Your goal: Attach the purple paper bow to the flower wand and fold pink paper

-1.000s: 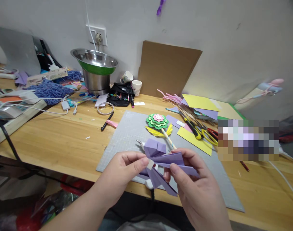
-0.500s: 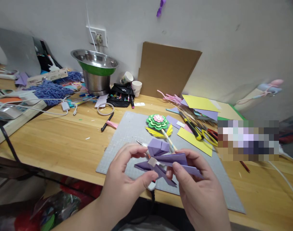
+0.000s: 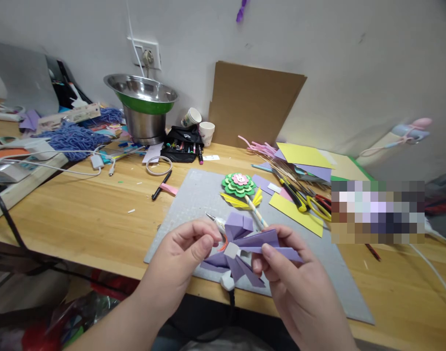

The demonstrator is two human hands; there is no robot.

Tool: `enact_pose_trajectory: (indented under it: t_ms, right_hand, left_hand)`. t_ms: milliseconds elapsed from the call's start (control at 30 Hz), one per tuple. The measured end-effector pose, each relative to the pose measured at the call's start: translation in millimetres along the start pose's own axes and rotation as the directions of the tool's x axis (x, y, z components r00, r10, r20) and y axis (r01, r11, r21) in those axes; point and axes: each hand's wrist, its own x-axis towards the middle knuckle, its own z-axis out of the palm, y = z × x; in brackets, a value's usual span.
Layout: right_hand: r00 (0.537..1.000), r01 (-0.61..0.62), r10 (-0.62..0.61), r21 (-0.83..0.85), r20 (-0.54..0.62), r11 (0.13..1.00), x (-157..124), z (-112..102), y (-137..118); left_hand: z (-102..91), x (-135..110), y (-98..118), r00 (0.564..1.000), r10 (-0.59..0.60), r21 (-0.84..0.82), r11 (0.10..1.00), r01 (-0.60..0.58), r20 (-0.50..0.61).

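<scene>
A folded purple paper piece (image 3: 245,243), pleated like a fan or bow with a small pale square at its centre, is held above the near edge of a grey cutting mat (image 3: 193,200). My left hand (image 3: 179,263) pinches its left side between thumb and bent fingers. My right hand (image 3: 292,287) grips its right wing between thumb and forefinger. Under the paper lies a white glue gun (image 3: 218,223) with a metal tip.
On the mat are a green and pink paper flower (image 3: 239,184) and yellow strips. Scissors (image 3: 311,202), coloured sheets and sticks lie to the right. A steel bowl (image 3: 144,105), pen case (image 3: 182,144), cups, cardboard (image 3: 252,102) and cables stand at the back.
My left thumb has moved from below the paper piece back up to its left side, and the piece has tilted slightly. My right hand keeps its grip.
</scene>
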Motion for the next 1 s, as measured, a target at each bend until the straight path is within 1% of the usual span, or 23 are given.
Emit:
enact_pose_trajectory:
  t_ms: [67,167,233,333,433,533,600,667,767,867,1000]
  right_hand:
    - [0.994,-0.099,0.095,0.082,0.048,0.992,2,0,-1]
    - [0.965,-0.248,0.228,0.168,0.129,0.954,5,-1,-2]
    - [0.948,-0.304,0.277,0.195,0.156,0.932,5,-1,-3]
    - [0.935,-0.343,0.311,0.203,0.170,0.917,4,-3,-3]
    - [0.938,-0.329,0.299,0.187,0.175,0.926,2,-4,-4]
    - [0.956,-0.273,0.251,0.151,0.150,0.950,0,-4,-5]
    - [0.969,-0.233,0.219,0.122,0.117,0.965,-2,-2,-6]
    - [0.980,-0.188,0.182,0.076,0.076,0.979,-5,1,-8]
    - [0.992,-0.127,0.127,-0.014,0.017,0.992,-8,5,-10]
    - [0.995,-0.096,0.096,-0.062,-0.012,0.993,-8,5,-9]
    - [0.996,-0.085,0.086,-0.060,0.010,0.995,-6,0,-3]
  left_hand:
    - [-2.3,2,0,0.997,-0.069,-0.090,0.993,0.073,0.041]
    - [-5.4,2,-2,0.988,-0.124,-0.156,0.978,0.137,0.089]
    - [-7.7,2,-3,0.989,-0.115,-0.138,0.982,0.127,0.094]
    - [-11.3,0,-2,0.995,-0.070,-0.010,0.997,0.071,0.069]
    - [-13.4,-3,2,0.996,-0.066,0.150,0.987,0.056,0.064]
    - [-13.8,-4,7,0.989,-0.118,0.248,0.964,0.093,0.088]
    - [-14.1,-4,11,0.984,-0.134,0.329,0.940,0.090,0.116]
    - [-14.1,-2,16,0.981,-0.126,0.455,0.889,0.044,0.150]
    - [-12.6,2,24,0.977,-0.112,0.620,0.784,-0.026,0.182]
    - [-10.5,3,29,0.982,-0.102,0.673,0.739,-0.033,0.160]
    - [-10.8,2,27,0.988,-0.093,0.644,0.765,-0.008,0.124]
